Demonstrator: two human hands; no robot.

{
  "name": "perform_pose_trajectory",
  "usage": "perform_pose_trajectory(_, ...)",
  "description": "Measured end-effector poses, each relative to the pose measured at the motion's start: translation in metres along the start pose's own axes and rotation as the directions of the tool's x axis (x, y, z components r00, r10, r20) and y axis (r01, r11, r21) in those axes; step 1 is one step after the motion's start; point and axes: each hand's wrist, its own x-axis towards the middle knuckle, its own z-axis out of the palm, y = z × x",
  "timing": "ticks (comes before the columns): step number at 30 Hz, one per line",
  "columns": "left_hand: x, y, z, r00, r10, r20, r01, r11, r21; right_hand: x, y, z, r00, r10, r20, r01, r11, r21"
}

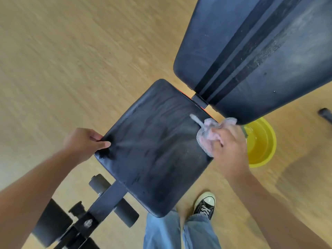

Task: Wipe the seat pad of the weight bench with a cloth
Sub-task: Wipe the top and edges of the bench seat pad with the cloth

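The black seat pad [156, 148] of the weight bench fills the middle of the view, its surface streaked and damp-looking. My right hand [228, 144] presses a bunched pink-and-grey cloth [208, 133] against the pad's right edge, near the gap to the backrest. My left hand [86, 142] grips the pad's left edge, thumb on top and fingers curled under.
The large black backrest pad [260, 51] rises at the upper right. A yellow bucket [262, 142] holding liquid stands on the wooden floor just right of my right hand. Foam rollers and the bench frame [106, 200] lie at the lower left. My jeans and a black sneaker [204, 205] are below the pad.
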Motion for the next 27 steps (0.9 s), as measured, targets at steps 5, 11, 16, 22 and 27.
perform_pose_trajectory(5,-0.006,0.006,0.004,1.000,0.008,-0.020,-0.009,1.000,-0.019,-0.064,-0.013,0.061,0.991,0.122,-0.053,-0.115,0.987,0.115)
perform_pose_trajectory(11,-0.009,0.005,0.002,1.000,0.011,-0.017,-0.011,1.000,0.009,-0.088,0.000,0.033,0.775,-0.560,0.292,0.536,0.828,0.166)
perform_pose_trajectory(16,-0.011,0.004,0.006,0.999,0.012,-0.040,-0.012,1.000,-0.010,-0.022,0.062,0.012,0.997,0.054,-0.063,-0.052,0.998,0.033)
perform_pose_trajectory(22,-0.012,0.005,0.004,0.999,-0.002,-0.041,0.002,1.000,-0.009,-0.123,-0.029,0.080,0.819,-0.439,0.369,0.531,0.824,-0.199)
perform_pose_trajectory(27,-0.014,0.006,0.008,0.999,0.014,-0.052,-0.016,0.999,-0.029,-0.053,0.041,0.033,0.979,-0.201,0.043,0.201,0.980,0.010)
